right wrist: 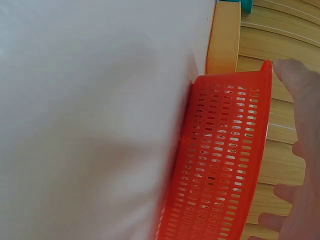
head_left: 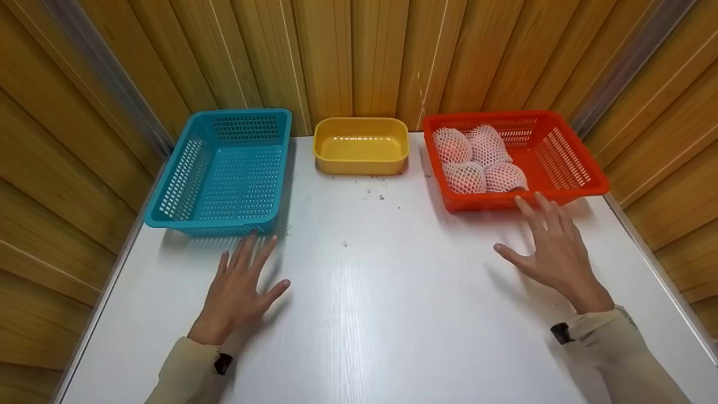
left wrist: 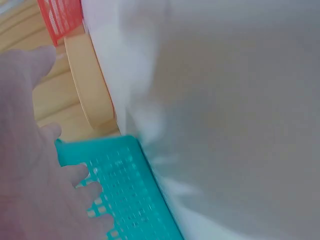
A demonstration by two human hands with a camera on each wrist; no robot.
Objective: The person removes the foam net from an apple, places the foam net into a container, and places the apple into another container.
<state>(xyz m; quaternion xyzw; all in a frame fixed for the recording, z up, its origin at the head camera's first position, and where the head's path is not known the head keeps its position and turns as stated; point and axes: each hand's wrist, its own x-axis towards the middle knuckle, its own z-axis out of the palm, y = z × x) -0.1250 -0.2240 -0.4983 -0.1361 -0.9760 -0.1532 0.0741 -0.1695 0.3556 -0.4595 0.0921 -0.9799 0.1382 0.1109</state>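
My left hand [head_left: 235, 297], fingers spread and holding nothing, hovers just in front of the teal basket [head_left: 241, 182], fingertips right at its near rim. The teal basket has a bare slotted floor. On the other side, my right hand [head_left: 552, 255] is spread with thumb apart, its fingertips at the near rim of the red basket [head_left: 561, 193]. Several round fruits [head_left: 465, 178] in white foam nets sit in the red basket's left half. In the right wrist view the red basket's slotted wall [right wrist: 215, 150] stands beside the right fingers.
A small yellow tub [head_left: 362, 167] stands between the two baskets at the back of the white table [head_left: 359, 292]. Wood-look panels [head_left: 376, 56] close off the back and both sides. Small dark specks [head_left: 381, 197] lie on the table near the tub.
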